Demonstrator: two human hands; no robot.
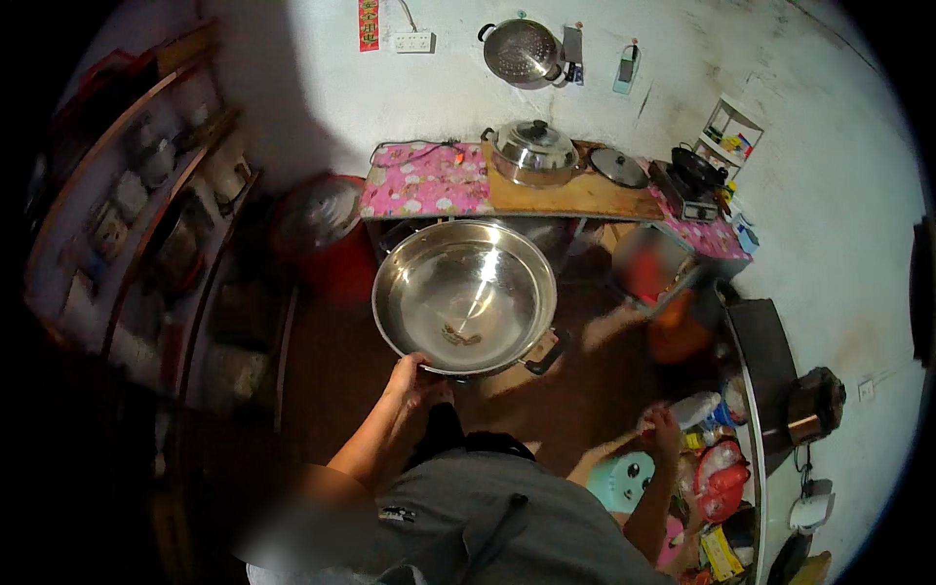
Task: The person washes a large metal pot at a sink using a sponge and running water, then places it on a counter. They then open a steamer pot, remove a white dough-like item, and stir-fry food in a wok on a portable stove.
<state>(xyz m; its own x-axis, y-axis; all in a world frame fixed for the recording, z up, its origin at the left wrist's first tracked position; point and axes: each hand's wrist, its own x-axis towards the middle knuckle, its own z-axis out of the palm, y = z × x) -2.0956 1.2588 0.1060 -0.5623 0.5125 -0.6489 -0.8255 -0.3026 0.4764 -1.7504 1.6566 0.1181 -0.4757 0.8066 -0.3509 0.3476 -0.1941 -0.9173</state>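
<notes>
A wide stainless-steel pot (468, 281) is in the middle of the head view, tilted so that its inside faces me. My left hand (406, 380) grips it at the near edge, thumb over the rim. Shiny streaks and a brown mark show on the pot's bottom. A black side handle (545, 356) sticks out at its lower right. My right hand (660, 428) is away from the pot, low on the right, close to a whitish object (696, 409) by the shelf. Its fingers are dim and blurred, so whether it holds something is unclear.
Beyond the pot, a table with a pink patterned cover (424, 179) bears a lidded steamer (535, 153), a glass lid (619, 168) and a stove with a black pan (698, 167). Crowded shelves (212, 157) line the left. A teal stool (620, 479) stands low right.
</notes>
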